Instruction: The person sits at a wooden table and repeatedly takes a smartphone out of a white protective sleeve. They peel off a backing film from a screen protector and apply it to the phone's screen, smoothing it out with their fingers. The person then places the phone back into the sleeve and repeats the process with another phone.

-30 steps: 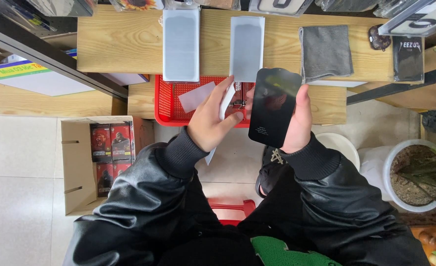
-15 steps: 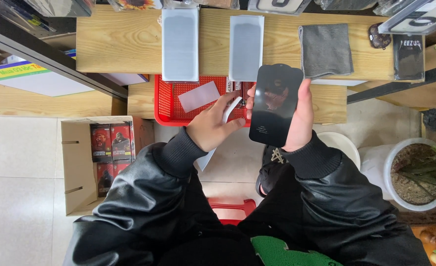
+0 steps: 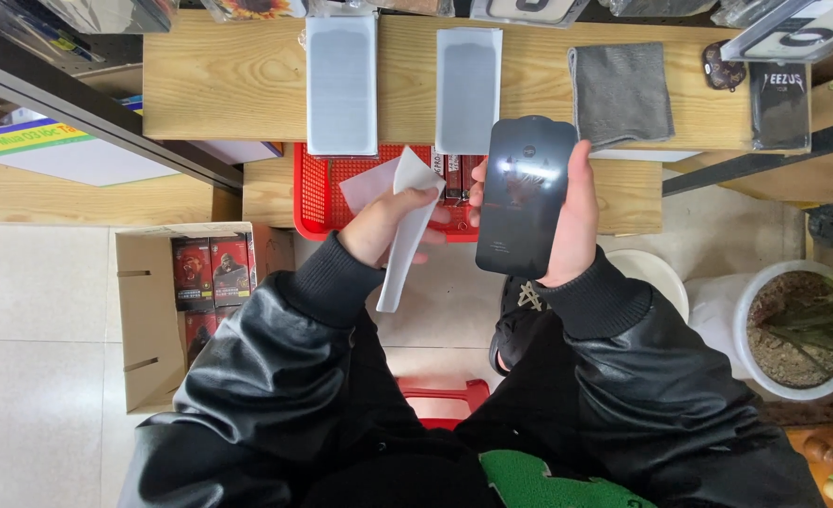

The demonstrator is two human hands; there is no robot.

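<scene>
Two hands: both are raised in front of the wooden surface (image 3: 228, 85), each holding something.
Left hand (image 3: 384, 221): its fingers pinch a thin white sheet (image 3: 405, 230), most likely a wipe or a peeled backing film, which hangs loose below the hand.
Right hand (image 3: 576, 221): its fingers wrap the edges of a black phone-shaped panel (image 3: 526, 193), held upright with its glossy face toward the camera and a glare patch near the top.
Where the panel is: in the air, just beside the left hand, over the front edge of the red basket (image 3: 313, 202); it touches nothing but the right hand.
Progress, as a judgement: the panel is out and in hand and the white sheet is free of it, so the unwrapping or wiping part looks done or nearly so; the sheet is not yet set down.
Surface: two pale screen-protector sleeves (image 3: 341, 85) and (image 3: 468, 89) lie side by side, apart from each other; a grey cloth (image 3: 620, 92) lies to their right, and a small black packet (image 3: 779, 105) lies further right.
Room: pale tiled floor; an open cardboard box (image 3: 144, 310) of red-and-black packs stands at the left; a white plant pot (image 3: 797, 329) with soil stands at the right.
Person: black jacket sleeves, seated on a red stool (image 3: 440, 395).
</scene>
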